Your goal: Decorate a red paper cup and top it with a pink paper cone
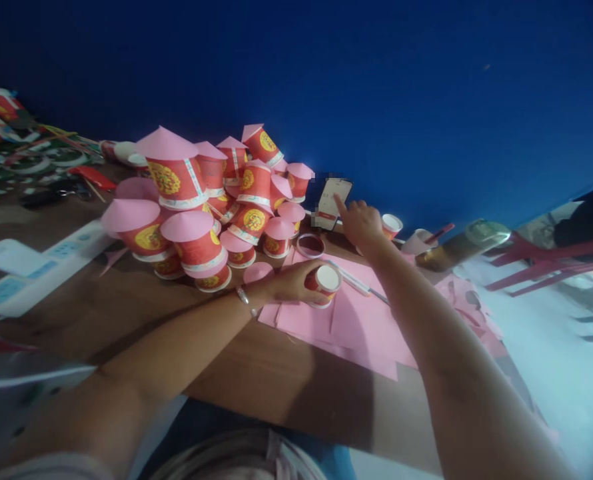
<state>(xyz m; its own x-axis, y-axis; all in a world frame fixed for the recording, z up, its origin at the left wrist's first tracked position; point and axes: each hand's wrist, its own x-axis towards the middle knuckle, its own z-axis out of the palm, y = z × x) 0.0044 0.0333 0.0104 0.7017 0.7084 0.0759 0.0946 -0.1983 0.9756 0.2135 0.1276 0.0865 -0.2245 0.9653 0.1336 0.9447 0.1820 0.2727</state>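
Just below centre frame: one red paper cup with white round top (328, 279), roughly upright over pink paper sheets (354, 330), gripped by the left hand (294, 283). Above it: one pale-screened phone (326, 203), tilted, long axis rising rightward; right hand (360, 225) nearer, holding nothing visible, index finger extended at the screen.

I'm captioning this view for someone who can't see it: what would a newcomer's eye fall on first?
Probably the heap of red cups with pink cone tops, left of center against the blue wall. Next, the lit phone right of it, the right hand pointing there.
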